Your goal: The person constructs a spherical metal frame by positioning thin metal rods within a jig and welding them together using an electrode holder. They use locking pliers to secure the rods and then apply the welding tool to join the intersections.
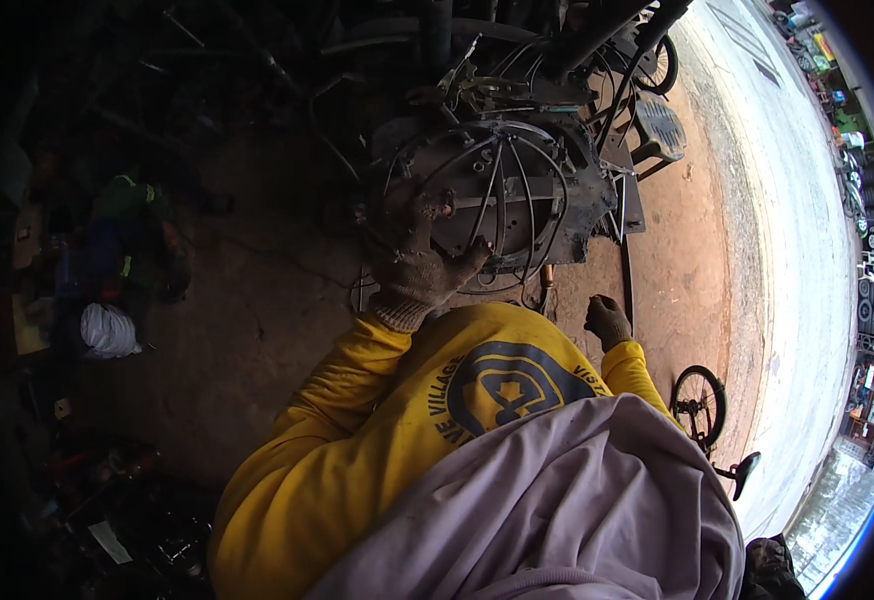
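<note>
The left hand (417, 265) wears a grey-brown knitted glove, and the right hand (608, 320) wears a darker, soiled one. The sweatshirt (357, 420) is bright yellow with a navy round emblem on it, and a pale lilac cloth (567, 510) lies over it. The wire frame (502, 185) is dark grey against a blackened metal plate (577, 195). The ground (257, 320) is reddish brown, the road (797, 220) pale grey, and a white bag (109, 330) lies near the ground's left edge.

There is a single view, from a wide fisheye camera on the person's head. It looks steeply down over the yellow sleeves (357, 400) at close range onto a dark metal workpiece (502, 190) near the top middle. Straight lines bend toward the rim, where the road (787, 200) curves along the right edge.
</note>
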Demonstrator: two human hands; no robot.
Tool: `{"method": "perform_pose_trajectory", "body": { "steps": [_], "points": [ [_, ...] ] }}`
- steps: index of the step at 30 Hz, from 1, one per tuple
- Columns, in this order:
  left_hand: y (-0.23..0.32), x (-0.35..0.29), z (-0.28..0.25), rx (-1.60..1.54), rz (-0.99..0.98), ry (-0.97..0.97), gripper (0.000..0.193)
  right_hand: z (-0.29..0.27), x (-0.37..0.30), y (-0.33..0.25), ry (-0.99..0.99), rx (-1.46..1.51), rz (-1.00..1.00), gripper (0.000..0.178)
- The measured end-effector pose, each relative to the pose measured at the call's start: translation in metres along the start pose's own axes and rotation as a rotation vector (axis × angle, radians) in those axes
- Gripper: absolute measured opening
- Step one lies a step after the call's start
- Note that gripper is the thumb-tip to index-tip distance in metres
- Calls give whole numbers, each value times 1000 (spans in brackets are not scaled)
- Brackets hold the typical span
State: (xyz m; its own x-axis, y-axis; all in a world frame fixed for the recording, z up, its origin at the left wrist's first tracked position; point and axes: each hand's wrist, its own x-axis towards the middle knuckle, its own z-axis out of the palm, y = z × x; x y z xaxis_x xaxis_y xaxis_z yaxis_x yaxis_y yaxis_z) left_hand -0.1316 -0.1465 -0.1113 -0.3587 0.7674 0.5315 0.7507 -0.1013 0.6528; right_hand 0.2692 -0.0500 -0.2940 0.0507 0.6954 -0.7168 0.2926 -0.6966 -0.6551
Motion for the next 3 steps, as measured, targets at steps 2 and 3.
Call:
{"method": "perform_pose_trajectory", "body": {
  "steps": [2,3],
  "points": [
    [-9,-9,3,-226,-94,14,68,6,-3,-26,-39,-13,-50,32],
    [-14,-12,4,-231,-98,30,68,7,-2,-36,-84,-13,-90,30]
  ]
}}
